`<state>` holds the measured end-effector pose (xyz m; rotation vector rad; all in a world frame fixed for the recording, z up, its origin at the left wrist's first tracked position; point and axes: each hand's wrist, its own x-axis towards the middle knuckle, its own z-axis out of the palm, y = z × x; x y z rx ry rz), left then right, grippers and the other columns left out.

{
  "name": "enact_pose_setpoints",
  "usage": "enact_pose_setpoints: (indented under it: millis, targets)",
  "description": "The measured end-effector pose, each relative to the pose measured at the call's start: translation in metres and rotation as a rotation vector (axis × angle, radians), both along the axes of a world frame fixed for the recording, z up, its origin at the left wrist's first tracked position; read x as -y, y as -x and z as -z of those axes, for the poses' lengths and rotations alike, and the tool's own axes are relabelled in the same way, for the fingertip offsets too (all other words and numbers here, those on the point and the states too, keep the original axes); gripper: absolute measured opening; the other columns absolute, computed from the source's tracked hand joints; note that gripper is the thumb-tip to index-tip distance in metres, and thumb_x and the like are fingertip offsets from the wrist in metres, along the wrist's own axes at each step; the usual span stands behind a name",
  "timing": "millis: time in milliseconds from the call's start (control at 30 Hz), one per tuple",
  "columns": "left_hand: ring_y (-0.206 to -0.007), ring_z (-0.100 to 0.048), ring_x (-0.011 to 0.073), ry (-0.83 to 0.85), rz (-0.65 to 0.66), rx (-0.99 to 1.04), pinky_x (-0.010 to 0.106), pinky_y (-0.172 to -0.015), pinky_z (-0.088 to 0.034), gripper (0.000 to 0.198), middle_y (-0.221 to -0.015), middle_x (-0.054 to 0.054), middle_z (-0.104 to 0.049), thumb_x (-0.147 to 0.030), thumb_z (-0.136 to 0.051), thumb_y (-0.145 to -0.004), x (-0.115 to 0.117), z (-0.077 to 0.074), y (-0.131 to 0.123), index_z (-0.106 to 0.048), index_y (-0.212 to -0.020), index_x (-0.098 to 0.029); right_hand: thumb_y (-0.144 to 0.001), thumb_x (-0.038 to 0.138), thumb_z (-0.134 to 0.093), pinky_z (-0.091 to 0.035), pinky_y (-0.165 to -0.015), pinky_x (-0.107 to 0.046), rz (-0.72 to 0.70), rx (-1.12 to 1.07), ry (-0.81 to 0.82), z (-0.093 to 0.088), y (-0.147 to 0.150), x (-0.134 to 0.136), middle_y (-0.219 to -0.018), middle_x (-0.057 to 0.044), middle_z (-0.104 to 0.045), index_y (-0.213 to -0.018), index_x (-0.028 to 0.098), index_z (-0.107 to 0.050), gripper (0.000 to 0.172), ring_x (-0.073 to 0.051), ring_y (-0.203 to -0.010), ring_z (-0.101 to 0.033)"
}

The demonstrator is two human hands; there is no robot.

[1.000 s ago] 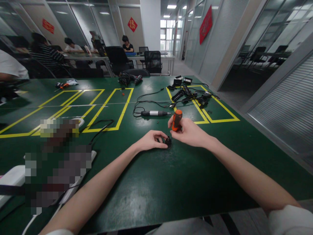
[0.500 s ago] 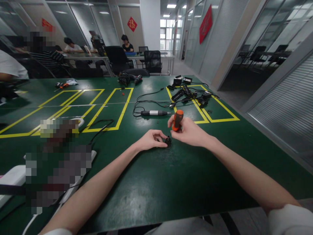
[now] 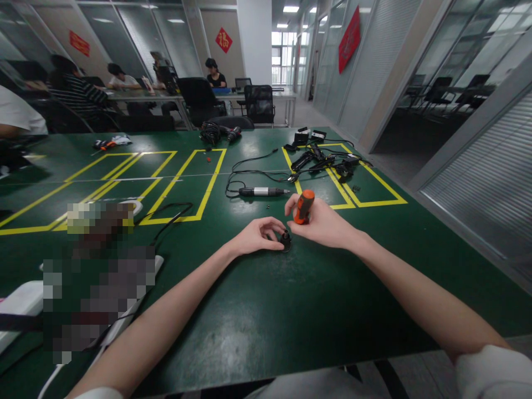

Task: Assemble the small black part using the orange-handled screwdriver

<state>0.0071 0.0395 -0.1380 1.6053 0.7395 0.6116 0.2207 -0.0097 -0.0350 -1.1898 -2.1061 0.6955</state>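
Head: left hand (image 3: 256, 238) pinches black part (image 3: 286, 241); right hand (image 3: 323, 223), at its two o'clock, grips screwdriver (image 3: 306, 201); likely screwdriving; next needs steadiness.

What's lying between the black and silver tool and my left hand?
In the head view, tiny bits, too small to identify, lie between the tool and your left hand.
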Motion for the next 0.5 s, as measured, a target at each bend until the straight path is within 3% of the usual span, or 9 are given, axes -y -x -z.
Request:
enact_pose_setpoints:
  millis: [133,267,333,500]
  targets:
    - [-0.060,-0.063,0.0104,0.006,-0.033,-0.055,0.020,-0.059,-0.047,0.043,-0.069,0.002,-0.071,-0.032,-0.092,-0.063,0.0005,0.0027,-0.0013,-0.068,-0.092,-0.011,-0.076,0.019,-0.064,-0.037,-0.063,-0.027,0.053,-0.005,-0.038,-0.0001,0.0010,-0.0005,-0.063,0.006,-0.050,-0.082,0.020,-0.059,0.008,-0.012,-0.058,-0.046]
    - [-0.060,-0.063,0.0089,0.025,-0.051,0.001,0.020,-0.059,-0.048,0.040,-0.078,0.003,-0.072,-0.032,-0.093,-0.059,0.0004,0.0055,-0.0033,-0.063,-0.077,-0.011,-0.074,0.015,-0.062,-0.038,-0.064,-0.027,0.042,-0.028,-0.021,0.0006,0.0003,-0.0022,-0.069,0.004,-0.055,-0.086,0.018,-0.060,0.012,-0.012,-0.061,-0.049]
    - [-0.058,-0.061,0.0077,0.023,-0.045,0.018,0.020,-0.057,-0.047,0.041,-0.080,0.002,-0.071,-0.032,-0.093,-0.059,0.0002,0.0055,-0.0038,-0.061,-0.075,-0.012,-0.073,0.014,-0.061,-0.039,-0.063,-0.027,0.021,-0.040,-0.008,0.0012,0.0004,-0.0028,-0.074,0.002,-0.057,-0.089,0.018,-0.061,0.017,-0.013,-0.062,-0.050]
    - [-0.048,-0.055,0.0072,0.013,-0.015,-0.032,0.018,-0.052,-0.042,0.040,-0.056,-0.004,-0.062,-0.033,-0.090,-0.064,0.0008,0.0046,-0.0033,-0.058,-0.077,-0.014,-0.076,0.018,-0.062,-0.036,-0.063,-0.028,0.038,0.002,-0.030,0.0023,0.0023,-0.0023,-0.069,0.003,-0.054,-0.087,0.018,-0.060,0.011,-0.013,-0.061,-0.047]
